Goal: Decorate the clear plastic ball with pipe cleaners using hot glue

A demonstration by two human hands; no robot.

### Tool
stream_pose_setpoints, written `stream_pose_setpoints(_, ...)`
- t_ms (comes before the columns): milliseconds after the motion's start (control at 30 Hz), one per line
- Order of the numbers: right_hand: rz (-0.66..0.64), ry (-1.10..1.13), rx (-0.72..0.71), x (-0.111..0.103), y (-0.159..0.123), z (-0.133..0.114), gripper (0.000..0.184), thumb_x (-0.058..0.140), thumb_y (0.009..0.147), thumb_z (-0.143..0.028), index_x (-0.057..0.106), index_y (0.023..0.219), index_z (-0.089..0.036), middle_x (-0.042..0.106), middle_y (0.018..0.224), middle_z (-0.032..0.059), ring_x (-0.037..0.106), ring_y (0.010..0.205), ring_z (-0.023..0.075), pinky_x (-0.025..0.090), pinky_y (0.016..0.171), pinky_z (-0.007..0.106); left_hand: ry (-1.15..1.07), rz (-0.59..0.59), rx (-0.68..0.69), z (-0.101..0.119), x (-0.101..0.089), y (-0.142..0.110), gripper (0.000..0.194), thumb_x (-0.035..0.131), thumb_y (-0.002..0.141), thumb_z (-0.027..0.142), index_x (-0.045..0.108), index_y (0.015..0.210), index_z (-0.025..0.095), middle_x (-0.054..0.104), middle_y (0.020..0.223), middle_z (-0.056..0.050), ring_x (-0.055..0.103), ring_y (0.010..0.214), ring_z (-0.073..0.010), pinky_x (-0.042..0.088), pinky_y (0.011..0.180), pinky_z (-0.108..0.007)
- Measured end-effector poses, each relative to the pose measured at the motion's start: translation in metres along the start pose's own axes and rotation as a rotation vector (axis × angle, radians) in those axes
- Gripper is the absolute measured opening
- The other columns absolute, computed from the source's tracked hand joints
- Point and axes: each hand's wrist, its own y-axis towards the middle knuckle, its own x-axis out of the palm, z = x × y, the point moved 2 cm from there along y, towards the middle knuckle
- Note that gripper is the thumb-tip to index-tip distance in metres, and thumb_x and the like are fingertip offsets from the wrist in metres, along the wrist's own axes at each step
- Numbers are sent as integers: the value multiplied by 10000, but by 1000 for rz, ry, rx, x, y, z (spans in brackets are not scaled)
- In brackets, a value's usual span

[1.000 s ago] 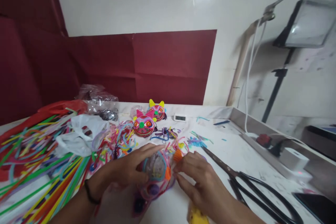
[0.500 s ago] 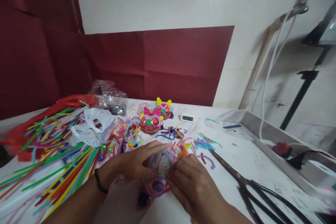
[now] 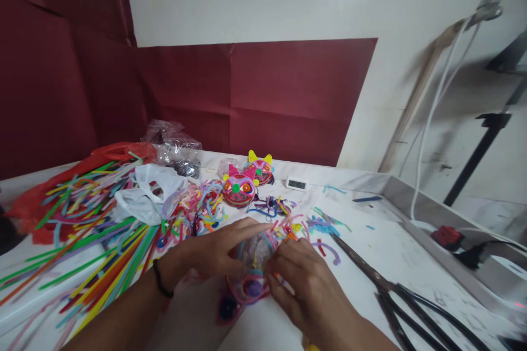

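Note:
Between my hands is a clear, rounded plastic piece (image 3: 256, 255) trimmed with pink and blue pipe cleaner. A purple pompom (image 3: 252, 287) sits on its near side, and a dark blue round part (image 3: 228, 308) on a pink shape lies just beyond it at lower left. My left hand (image 3: 220, 252), with a black band on the wrist, grips the piece's left side, thumb near its front and fingers over the far edge. Bent fingers of my right hand (image 3: 307, 282) press together at its right edge. What those fingertips hold is hidden.
Large scissors (image 3: 382, 283) lie open on the right. Pipe cleaners (image 3: 111, 274) fan out at left beside a white plastic bag (image 3: 144, 194). Two cat-faced pieces (image 3: 239, 189) stand behind, near a small digital display (image 3: 296, 184). A red plug (image 3: 447, 237) sits far right.
The camera view has turned slightly, so the scene sits a little further right. Both hands stay around the clear piece, with only slight finger movement.

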Motion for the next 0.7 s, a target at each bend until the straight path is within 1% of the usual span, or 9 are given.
stream_pose_setpoints(167,-83,10,65,-3,2,0,197,513,920,-116,631,776,-182,619,751,22,556,726,179,322,690,314,-16,-3,2,0,0,0,865,515,848,717,285,1535,244,379,1530,-105,331,1407,-341,258,1170,-426)
stream_pose_setpoints(267,-82,5,117,-2,2,0,201,520,897,-107,619,741,-185,623,730,19,567,707,177,332,692,315,-26,2,-2,1,1,0,830,550,857,676,283,1533,277,383,1525,-88,335,1403,-335,262,1166,-421)
stream_pose_setpoints(433,-81,27,230,1,2,1,187,568,817,-64,601,694,-200,640,703,3,587,696,173,358,701,304,-68,6,41,0,1,0,750,584,875,614,296,1515,352,412,1492,-37,351,1389,-299,272,1154,-386)
stream_pose_setpoints(567,-87,46,239,-2,3,1,191,582,809,-45,595,696,-199,639,695,-8,587,683,161,371,685,285,-93,-14,29,-2,1,0,774,579,873,621,270,1526,343,381,1508,-44,328,1403,-295,253,1161,-379)
stream_pose_setpoints(700,-109,41,204,-4,4,1,177,597,835,-69,605,710,-194,643,705,-3,588,692,165,377,690,289,-80,-10,24,-3,1,0,797,591,871,614,269,1532,306,364,1521,-67,317,1410,-306,241,1169,-386)
